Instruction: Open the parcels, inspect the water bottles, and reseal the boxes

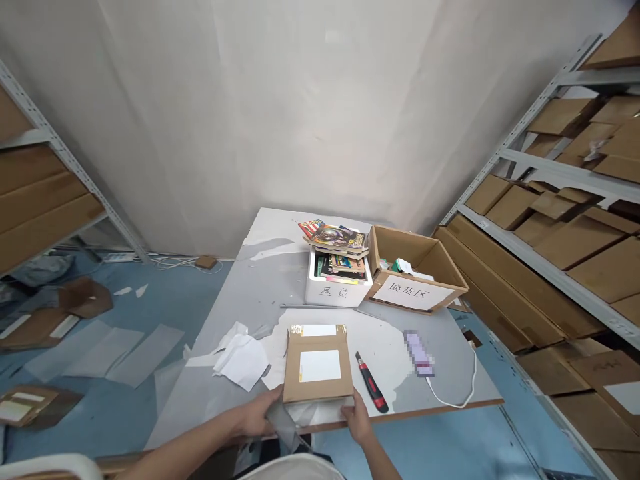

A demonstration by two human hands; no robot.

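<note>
A small brown cardboard box [293,363] with white labels and shiny tape along its far edge is in front of me, at the table's near edge. My left hand [261,411] grips its near left corner. A grey, translucent strip hangs beside those fingers; I cannot tell whether it is tape or plastic. At the near right corner, my right hand [358,416] has its fingers closed against the box's side. Just right of the box lies a red and black utility knife [373,384], its tip pointing away from me. Crumpled white paper [242,357] is to the left.
Behind the box stand a white bin [330,291] of books and magazines and an open carton [420,297] with a handwritten label. A blurred purple item [419,353] with a white cable lies at right. Shelves [550,250] flank the table; cardboard and paper sheets [110,353] cover the left floor.
</note>
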